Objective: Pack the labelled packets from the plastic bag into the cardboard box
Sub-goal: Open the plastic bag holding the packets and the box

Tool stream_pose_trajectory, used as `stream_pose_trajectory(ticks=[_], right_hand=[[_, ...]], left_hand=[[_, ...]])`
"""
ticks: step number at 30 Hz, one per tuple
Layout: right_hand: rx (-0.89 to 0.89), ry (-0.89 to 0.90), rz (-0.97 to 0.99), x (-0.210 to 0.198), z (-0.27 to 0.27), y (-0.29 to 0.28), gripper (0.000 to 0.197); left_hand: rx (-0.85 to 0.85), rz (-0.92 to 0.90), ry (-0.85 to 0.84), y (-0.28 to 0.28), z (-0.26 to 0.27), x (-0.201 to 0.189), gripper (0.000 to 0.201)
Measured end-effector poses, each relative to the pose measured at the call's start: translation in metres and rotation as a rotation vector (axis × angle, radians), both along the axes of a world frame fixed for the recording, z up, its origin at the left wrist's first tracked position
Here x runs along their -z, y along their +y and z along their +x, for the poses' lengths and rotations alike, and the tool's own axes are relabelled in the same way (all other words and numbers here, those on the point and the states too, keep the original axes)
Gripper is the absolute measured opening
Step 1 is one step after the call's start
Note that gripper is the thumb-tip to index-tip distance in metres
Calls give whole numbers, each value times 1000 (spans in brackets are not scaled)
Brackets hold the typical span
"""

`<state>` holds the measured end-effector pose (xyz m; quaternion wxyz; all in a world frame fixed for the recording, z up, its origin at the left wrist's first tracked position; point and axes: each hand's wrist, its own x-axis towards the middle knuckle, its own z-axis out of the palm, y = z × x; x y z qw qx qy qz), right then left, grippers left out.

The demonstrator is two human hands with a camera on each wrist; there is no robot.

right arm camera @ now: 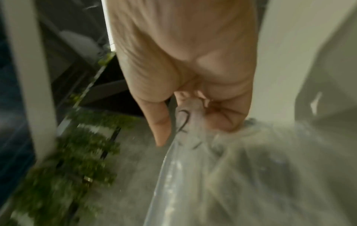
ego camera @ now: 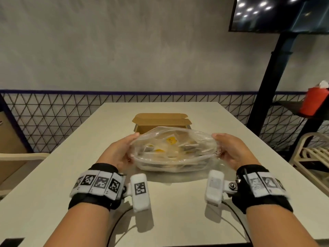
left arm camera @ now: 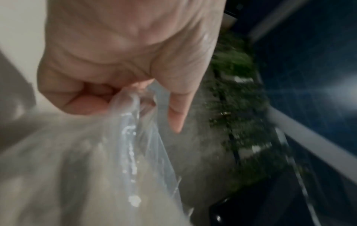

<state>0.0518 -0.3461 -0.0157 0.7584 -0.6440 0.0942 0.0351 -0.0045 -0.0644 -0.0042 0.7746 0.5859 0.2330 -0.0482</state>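
Two hands on one plastic bag (ego camera: pixel 173 150).
My left hand (ego camera: pixel 121 152) and right hand (ego camera: pixel 231 152) pinch its ends; the open cardboard box (ego camera: pixel 160 122) is beyond.

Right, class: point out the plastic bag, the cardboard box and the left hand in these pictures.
plastic bag (ego camera: pixel 175 150): head view, its clear top face, above the packets.
cardboard box (ego camera: pixel 161 118): head view, its open lid flap.
left hand (ego camera: pixel 120 153): head view, the palm, gripping the bag's end.

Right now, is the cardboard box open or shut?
Open. The cardboard box has its lid flap folded back, and its inner wall shows behind the plastic bag. Whether anything is inside: cannot tell.
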Motion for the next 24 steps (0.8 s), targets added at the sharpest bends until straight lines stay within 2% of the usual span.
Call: stream_pose_trajectory(ticks=[1,3,5,7,9,10,15,21,24], right_hand=[[-31,-61,-145,-1,-2,2,5],[-53,-145,-338,0,-2,4,20],[-2,-209,-470,-1,-2,7,28],[81,-284,-583,-1,-1,8,28],[129,-327,-718,-2,-1,6,26],[138,-338,-789,-3,-1,5,28],[105,-306,-1025,-10,0,6,44],[62,-272,-1002,-22,1,2,43],[45,-269,-1022,-28,2,1,43]], left_hand=[[44,151,0,-1,-1,-1,44],[80,407,-15,-7,-4,-3,34],[-13,590,-73,-8,0,1,34],[-106,777,-154,-10,1,2,28],[-143,959,-221,-12,0,1,18],[-137,1022,-228,-13,-1,0,21],[-70,1154,-137,-17,-5,-8,33],[-19,1100,-110,-8,-7,-19,49],[43,1130,-98,-5,-8,-26,52]])
